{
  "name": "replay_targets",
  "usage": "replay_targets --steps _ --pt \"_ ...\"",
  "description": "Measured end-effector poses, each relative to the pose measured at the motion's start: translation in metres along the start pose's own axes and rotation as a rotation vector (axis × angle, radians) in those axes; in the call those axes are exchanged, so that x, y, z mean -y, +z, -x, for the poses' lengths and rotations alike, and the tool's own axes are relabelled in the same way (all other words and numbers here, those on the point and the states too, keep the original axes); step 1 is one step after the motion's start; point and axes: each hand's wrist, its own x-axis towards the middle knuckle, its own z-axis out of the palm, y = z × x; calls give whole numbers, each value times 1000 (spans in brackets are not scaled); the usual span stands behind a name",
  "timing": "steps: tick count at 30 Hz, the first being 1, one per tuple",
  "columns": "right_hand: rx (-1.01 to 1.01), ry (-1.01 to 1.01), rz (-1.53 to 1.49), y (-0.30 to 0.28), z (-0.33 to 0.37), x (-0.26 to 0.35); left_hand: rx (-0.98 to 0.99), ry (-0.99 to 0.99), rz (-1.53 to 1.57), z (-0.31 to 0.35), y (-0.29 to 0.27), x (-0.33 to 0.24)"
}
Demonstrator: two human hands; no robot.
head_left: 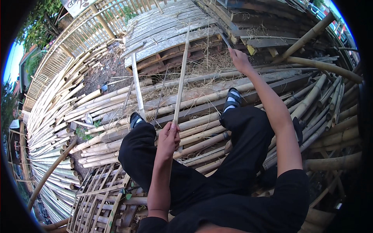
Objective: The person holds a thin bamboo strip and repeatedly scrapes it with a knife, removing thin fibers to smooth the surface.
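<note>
While left hand (168, 137) grips bamboo strip (182, 73) | right hand (240, 61) clamped around knife (224, 40)

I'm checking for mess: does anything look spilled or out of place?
Yes: straw-like shavings lie scattered beside the slatted platform, looking untidy next to the bamboo poles laid side by side. The pale strip in the left hand shows no clear damage.

White sign (74, 7) near bamboo fence (102, 23); dark lettering (83, 4) partly cut off; wording unclear
</note>
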Motion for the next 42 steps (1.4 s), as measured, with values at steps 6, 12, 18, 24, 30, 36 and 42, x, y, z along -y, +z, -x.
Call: replay_targets --steps 6,12,18,24,30,36,42 --pt "252 -85 91 -5 33 21 5 17 -40 -6 4 2" --pt "528 -316 18 8 64 105 -66 106 -164 -11 1 10" --pt "762 -537 117 38 95 121 -234 224 -447 -8 6 11" --pt "774 -579 177 45 101 122 -358 286 -712 -3 8 10" --pt "718 -589 308 39 98 122 -385 347 -745 -5 12 13" --pt "701 -623 190 65 100 113 -405 301 -715 2 6 10" --pt "497 -251 308 57 30 55 -399 289 -735 6 11 12"
